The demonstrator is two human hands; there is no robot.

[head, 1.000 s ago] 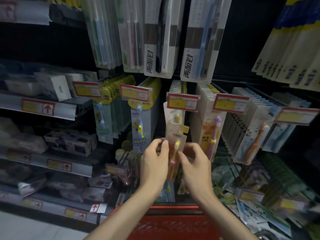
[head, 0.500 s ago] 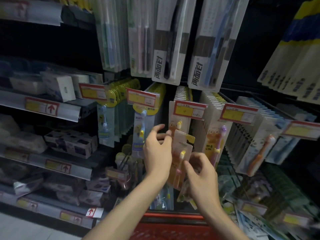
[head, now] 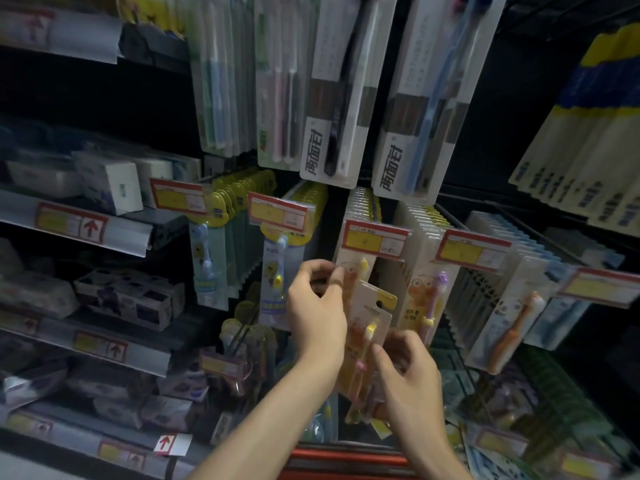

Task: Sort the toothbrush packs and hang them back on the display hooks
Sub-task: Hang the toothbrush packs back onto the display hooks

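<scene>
Right hand (head: 412,379) is pinching the lower part of a toothbrush pack (head: 372,315), which sits tilted with its hanger slot up top, just below the price tag (head: 375,241); left hand (head: 317,308) is curled at the edge of the hanging row (head: 358,209), can't tell if it's gripping; so mid-hang imo; next move means lining the slot onto the hook, hidden behind that tag.

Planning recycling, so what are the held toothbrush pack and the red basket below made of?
The small pale toothbrush pack with a yellow-headed brush looks like matte card under clear plastic: the brush shows through. The red basket seems moulded plastic, from its smooth rim.
</scene>
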